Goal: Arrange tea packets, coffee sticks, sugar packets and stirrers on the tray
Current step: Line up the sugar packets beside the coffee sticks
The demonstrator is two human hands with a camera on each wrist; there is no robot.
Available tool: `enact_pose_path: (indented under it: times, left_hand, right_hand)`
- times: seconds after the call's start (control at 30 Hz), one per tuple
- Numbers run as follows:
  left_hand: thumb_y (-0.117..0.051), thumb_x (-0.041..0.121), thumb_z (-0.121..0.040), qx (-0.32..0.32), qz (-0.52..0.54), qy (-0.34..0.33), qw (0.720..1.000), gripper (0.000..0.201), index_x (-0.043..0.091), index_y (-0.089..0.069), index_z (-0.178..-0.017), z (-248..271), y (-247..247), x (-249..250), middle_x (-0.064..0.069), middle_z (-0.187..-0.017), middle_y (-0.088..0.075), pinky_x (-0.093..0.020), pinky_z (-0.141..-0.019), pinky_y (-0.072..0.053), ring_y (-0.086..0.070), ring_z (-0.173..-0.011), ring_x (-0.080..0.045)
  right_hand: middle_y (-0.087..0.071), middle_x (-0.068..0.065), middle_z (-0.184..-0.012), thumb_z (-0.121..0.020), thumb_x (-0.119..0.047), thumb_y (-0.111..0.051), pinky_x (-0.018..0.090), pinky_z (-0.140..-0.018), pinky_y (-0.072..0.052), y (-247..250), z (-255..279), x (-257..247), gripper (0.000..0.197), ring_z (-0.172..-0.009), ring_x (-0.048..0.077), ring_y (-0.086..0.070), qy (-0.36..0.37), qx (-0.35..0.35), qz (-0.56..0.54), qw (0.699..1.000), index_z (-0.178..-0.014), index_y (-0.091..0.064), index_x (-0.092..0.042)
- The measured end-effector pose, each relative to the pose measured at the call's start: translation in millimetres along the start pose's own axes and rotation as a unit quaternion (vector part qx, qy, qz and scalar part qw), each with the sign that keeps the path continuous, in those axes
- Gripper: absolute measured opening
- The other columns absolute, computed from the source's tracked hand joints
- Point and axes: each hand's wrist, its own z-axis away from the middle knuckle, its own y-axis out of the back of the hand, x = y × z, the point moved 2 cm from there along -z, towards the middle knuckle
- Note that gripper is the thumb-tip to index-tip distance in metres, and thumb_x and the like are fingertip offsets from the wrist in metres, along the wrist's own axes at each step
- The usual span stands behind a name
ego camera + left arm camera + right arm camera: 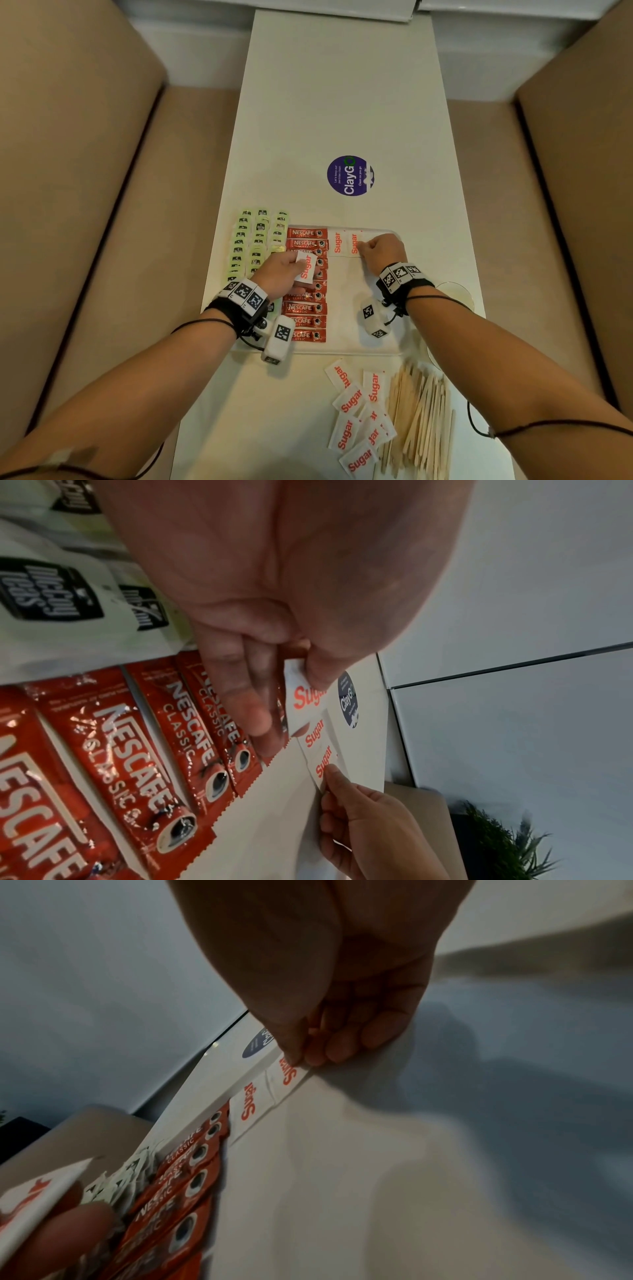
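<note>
Left hand pinching a sugar packet above the Nescafé sticks, right hand fingertips pinching another sugar packet flat on the white tray

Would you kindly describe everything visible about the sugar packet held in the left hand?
The sugar packet is a small white rectangular sachet, paper by the look of it, printed "Sugar" in orange-red letters. It looks flat and unopened. The left hand pinches it between thumb and fingers, tilted, lifted above the row of coffee sticks on the tray. Only the hand touches it. Two like packets already lie flat at the tray's far edge.
</note>
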Motion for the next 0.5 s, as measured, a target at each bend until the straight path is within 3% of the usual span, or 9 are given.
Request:
enact_pose_path:
  times: [0.2,0.3,0.4,0.5]
  left_hand:
    - [-0.054,0.021,-0.104,0.001,0.009,0.006,1.0,0.021,0.005,-0.065,-0.114,3.6,-3.5,1.9,-0.008,-0.107,-0.075,-0.022,-0.054,-0.056,-0.077,-0.086,-0.025]
    - [-0.054,0.022,-0.104,0.005,0.014,0.006,1.0,0.024,0.003,-0.064,-0.115,4.3,-4.7,1.9,-0.01,-0.107,-0.075,-0.022,-0.053,-0.057,-0.077,-0.085,-0.026]
    - [-0.051,0.021,-0.105,0.003,0.022,0.006,1.0,0.021,0.008,-0.063,-0.117,4.4,-6.1,2.1,-0.011,-0.109,-0.075,-0.025,-0.057,-0.059,-0.077,-0.086,-0.028]
    - [-0.047,0.019,-0.106,-0.005,0.02,0.004,1.0,0.021,0.012,-0.062,-0.119,5.5,-10.2,3.9,-0.012,-0.108,-0.075,-0.03,-0.063,-0.062,-0.076,-0.086,-0.029]
  right_hand:
    - [-0.059,-0.001,-0.06,-0.096,-0.04,-0.065,0.026,-0.056,-0.04,1.9,4.4,0.3,0.048,-0.056,0.015,-0.054,-0.003,0.001,-0.01,1.0,-0.056,-0.057,-0.014]
    - [-0.064,0.002,-0.072,-0.096,-0.045,-0.064,0.033,-0.07,-0.051,1.9,11.2,-2.4,0.043,-0.068,0.018,-0.059,-0.001,0.013,-0.05,0.999,-0.067,-0.06,-0.013]
    - [-0.072,-0.002,-0.089,-0.096,-0.048,-0.062,0.033,-0.085,-0.051,-0.8,24.1,-11.2,0.032,-0.085,0.017,-0.066,0.052,-0.007,-0.087,0.995,-0.084,-0.069,-0.019]
    - [-0.072,0.0,-0.08,-0.098,-0.049,-0.059,0.032,-0.079,-0.055,-3.1,47.4,-24.6,0.037,-0.076,0.018,-0.068,0.118,-0.074,-0.094,0.986,-0.085,-0.072,-0.017]
